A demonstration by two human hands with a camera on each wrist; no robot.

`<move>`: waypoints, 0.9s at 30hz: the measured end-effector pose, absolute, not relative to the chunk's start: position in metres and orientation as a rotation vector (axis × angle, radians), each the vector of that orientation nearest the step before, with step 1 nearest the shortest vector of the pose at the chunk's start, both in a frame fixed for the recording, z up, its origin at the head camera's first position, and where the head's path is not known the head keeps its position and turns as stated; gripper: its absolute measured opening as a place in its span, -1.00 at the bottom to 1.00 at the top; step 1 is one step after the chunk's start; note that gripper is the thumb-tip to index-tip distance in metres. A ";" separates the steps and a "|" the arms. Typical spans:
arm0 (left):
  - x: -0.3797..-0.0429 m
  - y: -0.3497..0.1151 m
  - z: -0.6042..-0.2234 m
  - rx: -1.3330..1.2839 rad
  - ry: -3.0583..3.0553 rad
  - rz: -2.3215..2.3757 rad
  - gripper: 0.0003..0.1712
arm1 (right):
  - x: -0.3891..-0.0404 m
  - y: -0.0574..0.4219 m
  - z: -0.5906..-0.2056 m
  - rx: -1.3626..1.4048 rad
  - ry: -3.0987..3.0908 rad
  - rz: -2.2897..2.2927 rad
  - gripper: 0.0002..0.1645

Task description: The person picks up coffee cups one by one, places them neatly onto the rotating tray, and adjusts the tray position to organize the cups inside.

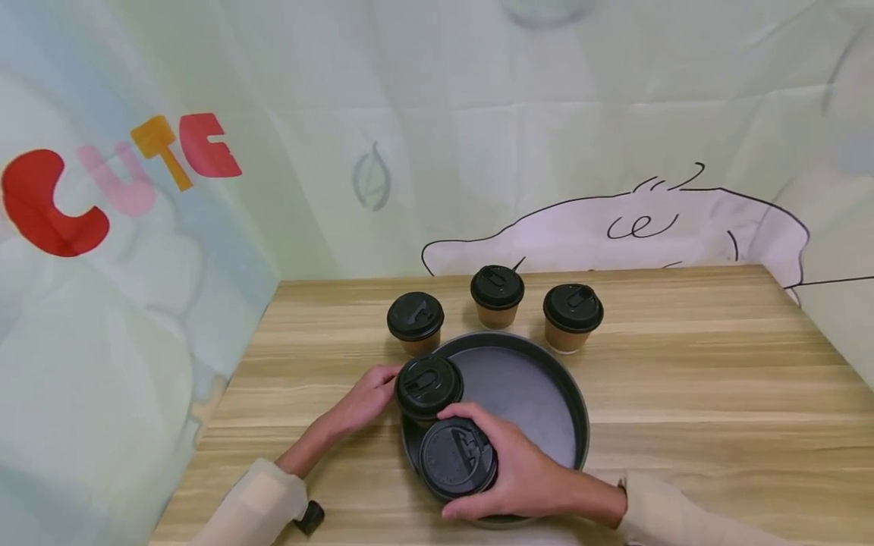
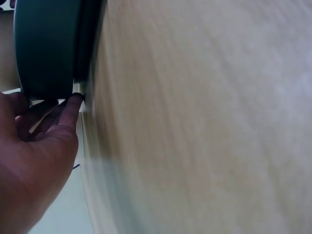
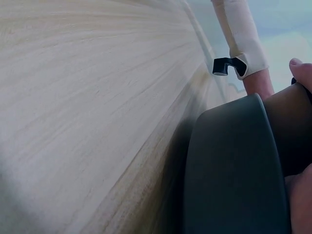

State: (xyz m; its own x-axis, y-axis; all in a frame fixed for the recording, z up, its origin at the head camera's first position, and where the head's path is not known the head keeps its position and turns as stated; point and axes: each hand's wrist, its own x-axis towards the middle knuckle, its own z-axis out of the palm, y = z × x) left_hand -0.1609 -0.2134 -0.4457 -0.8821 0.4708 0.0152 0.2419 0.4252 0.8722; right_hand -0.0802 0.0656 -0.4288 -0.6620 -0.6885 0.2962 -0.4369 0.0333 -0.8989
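My right hand (image 1: pixel 519 470) grips a paper coffee cup (image 1: pixel 457 459) with a black lid, thumb and fingers spread around it, at the near left of a round dark grey tray (image 1: pixel 539 402). Another lidded paper cup (image 1: pixel 429 387) stands in the tray just behind, close to the held one. At the tray's left rim, my left hand (image 1: pixel 369 394) holds the edge. In the left wrist view, its fingers (image 2: pixel 70 109) touch the tray's outer wall (image 2: pixel 46 48). The tray wall (image 3: pixel 234 170) hides most of the held cup in the right wrist view.
Beyond the tray, three more lidded paper cups stand on the wooden table (image 1: pixel 683 379): a left one (image 1: pixel 415 318), a middle one (image 1: pixel 497 296) and a right one (image 1: pixel 572 315). A printed cloth backdrop (image 1: pixel 328 152) rises behind the table and along its left side.
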 end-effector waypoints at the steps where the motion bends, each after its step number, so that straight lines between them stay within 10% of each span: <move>1: -0.161 -0.214 -0.446 0.626 2.449 1.441 -0.62 | -0.080 0.066 -0.429 -1.168 2.090 -1.676 0.09; 11: -0.160 -0.214 -0.445 0.602 2.444 1.429 -0.62 | -0.081 0.077 -0.424 -1.079 2.174 -1.657 0.27; 20: -0.162 -0.214 -0.444 0.594 2.436 1.444 -0.62 | -0.112 0.101 -0.425 -1.102 2.585 -1.778 -0.42; 27: -0.160 -0.213 -0.444 0.597 2.426 1.460 -0.63 | -0.142 0.131 -0.437 -1.087 3.044 -1.250 -0.47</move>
State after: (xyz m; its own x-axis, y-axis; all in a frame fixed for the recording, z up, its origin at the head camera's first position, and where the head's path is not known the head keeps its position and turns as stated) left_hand -0.1600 -0.2135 -0.4445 -0.8856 0.4644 -0.0005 0.2171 0.4149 0.8836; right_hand -0.1416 0.1311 -0.4374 -0.7564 -0.4221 0.4996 -0.6514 0.5550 -0.5173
